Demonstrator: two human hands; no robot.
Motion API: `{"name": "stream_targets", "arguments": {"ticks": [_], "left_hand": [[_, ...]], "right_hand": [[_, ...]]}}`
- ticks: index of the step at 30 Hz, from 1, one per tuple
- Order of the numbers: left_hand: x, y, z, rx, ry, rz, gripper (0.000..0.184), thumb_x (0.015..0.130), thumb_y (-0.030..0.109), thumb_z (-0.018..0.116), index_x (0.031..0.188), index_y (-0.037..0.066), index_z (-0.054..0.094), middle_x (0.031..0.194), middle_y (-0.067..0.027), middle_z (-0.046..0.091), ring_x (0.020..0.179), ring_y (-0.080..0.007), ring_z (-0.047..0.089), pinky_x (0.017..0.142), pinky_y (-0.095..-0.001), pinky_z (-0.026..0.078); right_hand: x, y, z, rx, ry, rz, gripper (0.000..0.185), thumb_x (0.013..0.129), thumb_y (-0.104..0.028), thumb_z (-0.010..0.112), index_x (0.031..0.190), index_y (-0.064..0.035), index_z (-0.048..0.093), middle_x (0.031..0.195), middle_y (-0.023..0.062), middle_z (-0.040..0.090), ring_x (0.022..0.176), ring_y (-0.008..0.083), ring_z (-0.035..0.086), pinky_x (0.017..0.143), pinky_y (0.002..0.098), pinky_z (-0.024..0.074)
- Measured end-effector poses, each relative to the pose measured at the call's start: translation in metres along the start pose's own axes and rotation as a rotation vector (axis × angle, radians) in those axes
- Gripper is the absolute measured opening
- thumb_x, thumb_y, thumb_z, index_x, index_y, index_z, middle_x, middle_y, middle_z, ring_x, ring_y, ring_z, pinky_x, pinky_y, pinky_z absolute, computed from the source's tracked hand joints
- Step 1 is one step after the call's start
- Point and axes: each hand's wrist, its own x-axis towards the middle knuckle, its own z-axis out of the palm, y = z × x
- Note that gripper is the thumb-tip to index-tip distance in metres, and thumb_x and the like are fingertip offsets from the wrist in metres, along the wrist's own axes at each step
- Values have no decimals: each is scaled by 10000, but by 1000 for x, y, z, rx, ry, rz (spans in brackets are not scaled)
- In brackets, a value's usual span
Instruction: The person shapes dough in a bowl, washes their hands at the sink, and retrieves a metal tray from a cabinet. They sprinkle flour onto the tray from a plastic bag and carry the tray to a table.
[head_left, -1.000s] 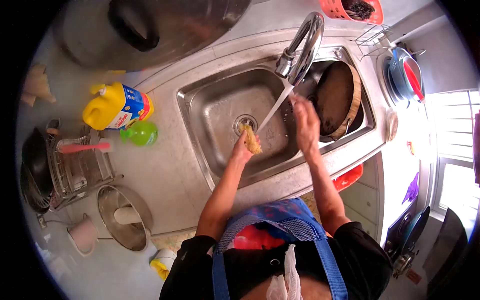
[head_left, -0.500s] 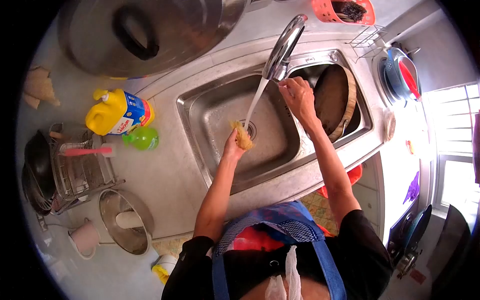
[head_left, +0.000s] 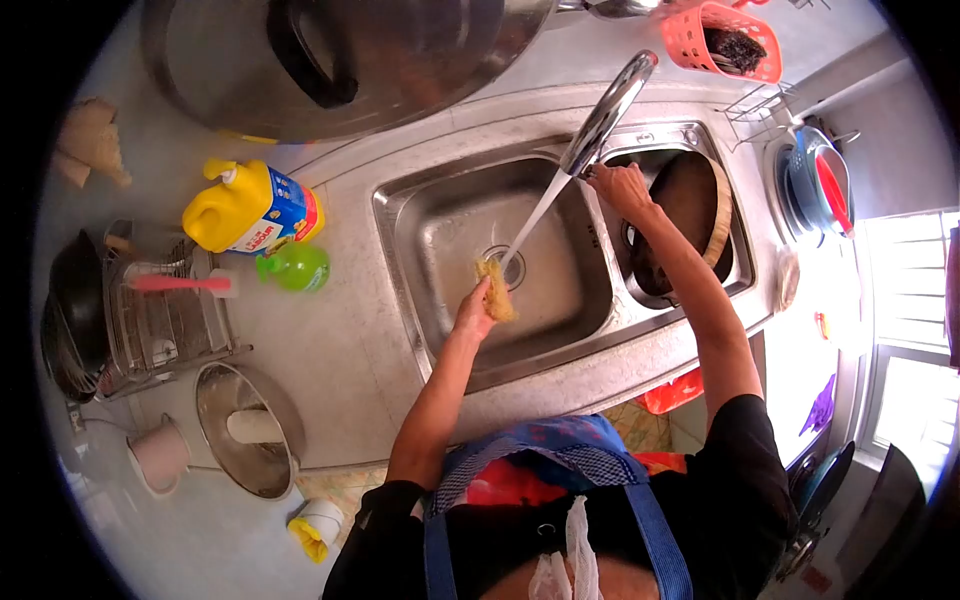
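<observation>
My left hand point(head_left: 475, 310) is closed on a yellow scrubber point(head_left: 496, 291) over the left sink basin point(head_left: 440, 235), close to the drain. Water point(head_left: 537, 215) runs from the chrome faucet point(head_left: 610, 110) and falls beside the scrubber. My right hand point(head_left: 622, 190) is at the faucet's lower end, on its right side, with the fingers bent; what they hold, if anything, is partly hidden behind the faucet. In the right basin a round wooden board point(head_left: 695, 200) leans beneath my right forearm.
A yellow detergent jug point(head_left: 255, 208) and a green bottle point(head_left: 295, 267) stand left of the sink. Further left are a dish rack point(head_left: 165, 310) and a steel bowl point(head_left: 250, 430). A large lid point(head_left: 420, 60) lies behind. An orange basket point(head_left: 722, 42) is at the back right.
My right hand has moved from beside the water stream up to the faucet. My left hand keeps the scrubber near the drain. The faucet's spout has changed angle, and the view has shifted.
</observation>
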Motion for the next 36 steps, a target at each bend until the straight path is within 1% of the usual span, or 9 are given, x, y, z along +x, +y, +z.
{"name": "stream_targets", "arguments": {"ticks": [1, 4, 13, 29, 31, 32, 34, 35, 36], "left_hand": [[1, -1, 0, -1, -4, 8, 389, 876, 347, 488, 1141, 64, 487, 1036, -116, 554, 929, -249, 536, 811, -437, 436], [1, 0, -2, 10, -2, 14, 398, 874, 348, 491, 1154, 65, 480, 1042, -118, 555, 925, -244, 539, 815, -430, 436], [-3, 5, 6, 21, 13, 40, 404, 880, 340, 483, 1173, 63, 467, 1038, -120, 553, 929, -241, 539, 824, -401, 440], [-1, 13, 32, 23, 2, 31, 399, 858, 325, 530, 1131, 35, 501, 998, -112, 587, 891, -227, 568, 785, -385, 453], [7, 12, 31, 16, -32, 42, 404, 866, 328, 517, 1148, 40, 486, 1024, -119, 570, 921, -241, 553, 810, -396, 444], [10, 12, 31, 9, -66, 52, 409, 874, 331, 504, 1164, 44, 471, 1049, -126, 553, 951, -255, 539, 835, -407, 436], [9, 14, 39, 22, -46, 63, 398, 875, 329, 501, 1156, 48, 477, 1047, -117, 554, 950, -244, 541, 831, -394, 438], [8, 14, 43, 30, -25, 75, 386, 877, 327, 499, 1148, 52, 483, 1046, -108, 555, 948, -234, 542, 828, -382, 440], [8, 14, 45, 27, -24, 75, 386, 877, 327, 499, 1148, 52, 483, 1046, -108, 555, 948, -234, 542, 828, -382, 440]], "right_hand": [[1, 3, 2, 1, -1, -5, 256, 835, -307, 511, 837, -54, 547, 601, 127, 593, 587, 284, 601, 617, 426, 415], [4, 19, 13, 127, 113, -158, 226, 830, -263, 517, 792, -41, 538, 557, 153, 544, 518, 327, 555, 442, 425, 407], [10, 28, 11, 329, 42, -226, 220, 828, -232, 515, 857, -15, 535, 585, 199, 529, 578, 385, 538, 518, 454, 416], [13, 28, -15, 346, -111, -261, 219, 841, -204, 491, 929, -9, 537, 659, 223, 548, 664, 393, 551, 591, 457, 427], [14, 16, -31, 124, -372, -106, 283, 827, -211, 506, 1044, -29, 512, 838, 202, 583, 809, 340, 570, 678, 436, 448], [10, 7, -28, 125, -371, -105, 283, 827, -211, 506, 1044, -29, 512, 838, 202, 583, 809, 340, 570, 678, 436, 448], [-10, -18, -17, -239, 251, -150, 398, 798, -225, 536, 1153, -64, 456, 1091, 163, 527, 1015, 281, 511, 821, 413, 427], [-24, -46, -24, -131, 255, -107, 476, 779, -196, 555, 1217, -85, 407, 1243, 129, 421, 1142, 266, 411, 931, 425, 361], [-35, -72, -30, 137, 148, -23, 510, 774, -157, 566, 1241, -58, 384, 1230, 151, 433, 1140, 294, 417, 942, 414, 354]]}}
